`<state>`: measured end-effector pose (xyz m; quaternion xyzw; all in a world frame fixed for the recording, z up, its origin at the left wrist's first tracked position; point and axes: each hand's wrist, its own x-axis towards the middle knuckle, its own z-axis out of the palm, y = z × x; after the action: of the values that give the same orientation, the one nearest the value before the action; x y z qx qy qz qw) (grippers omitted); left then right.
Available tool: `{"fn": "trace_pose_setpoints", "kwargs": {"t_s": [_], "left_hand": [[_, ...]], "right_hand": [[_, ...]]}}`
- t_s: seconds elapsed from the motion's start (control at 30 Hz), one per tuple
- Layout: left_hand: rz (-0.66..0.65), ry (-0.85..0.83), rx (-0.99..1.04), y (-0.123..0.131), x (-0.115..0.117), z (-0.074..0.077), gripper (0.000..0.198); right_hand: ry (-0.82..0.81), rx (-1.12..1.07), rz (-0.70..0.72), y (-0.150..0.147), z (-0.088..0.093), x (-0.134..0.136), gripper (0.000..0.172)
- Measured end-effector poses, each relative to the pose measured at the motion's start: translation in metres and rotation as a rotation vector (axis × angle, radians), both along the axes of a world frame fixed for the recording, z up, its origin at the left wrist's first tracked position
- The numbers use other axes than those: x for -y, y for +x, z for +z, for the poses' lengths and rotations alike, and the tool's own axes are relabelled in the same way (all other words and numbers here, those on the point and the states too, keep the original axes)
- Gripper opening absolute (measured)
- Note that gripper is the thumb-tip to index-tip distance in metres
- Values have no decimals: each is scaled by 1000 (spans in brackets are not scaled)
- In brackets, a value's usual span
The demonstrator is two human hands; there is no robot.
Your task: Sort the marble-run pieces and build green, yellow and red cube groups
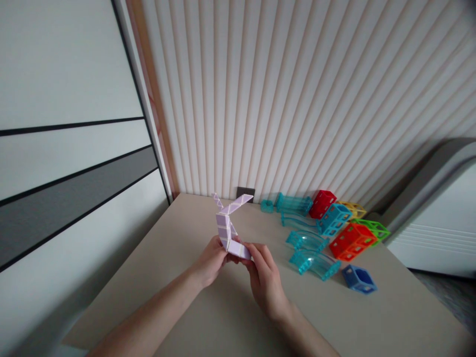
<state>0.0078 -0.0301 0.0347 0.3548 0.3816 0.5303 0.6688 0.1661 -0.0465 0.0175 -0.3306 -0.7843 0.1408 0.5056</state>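
A lilac and white folding snake puzzle [223,229] is held up above the table, bent at several joints. Its top end splits into two arms that point up and to the right. My left hand [211,264] is closed around the puzzle's lower left corner, with its fingertips partly hidden behind it. On the lower right segment, my right hand [265,277] grips with thumb and fingers. Both hands are close together near the middle of the table.
On the beige table [178,228], clear teal track pieces [314,263] lie to the right. Beyond them are red block frames [352,242], a light blue block [335,219] and a dark blue block [359,279]. A ribbed wall [238,99] bounds the back.
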Motion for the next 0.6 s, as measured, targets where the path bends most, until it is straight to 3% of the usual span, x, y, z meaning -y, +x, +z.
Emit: {"fn": "trace_pose_setpoints", "kwargs": {"t_s": [0.23, 0.37, 0.5, 0.6], "left_hand": [[12, -105, 98, -2, 1, 0, 41], [-3, -126, 158, -4, -1, -3, 42], [30, -4, 184, -8, -4, 3, 39], [98, 135, 165, -12, -5, 8, 36]], "right_hand": [[168, 191, 127, 14, 2, -5, 52], [202, 302, 203, 19, 6, -7, 56], [108, 152, 89, 12, 0, -5, 51], [-116, -85, 23, 1, -5, -2, 46]]}}
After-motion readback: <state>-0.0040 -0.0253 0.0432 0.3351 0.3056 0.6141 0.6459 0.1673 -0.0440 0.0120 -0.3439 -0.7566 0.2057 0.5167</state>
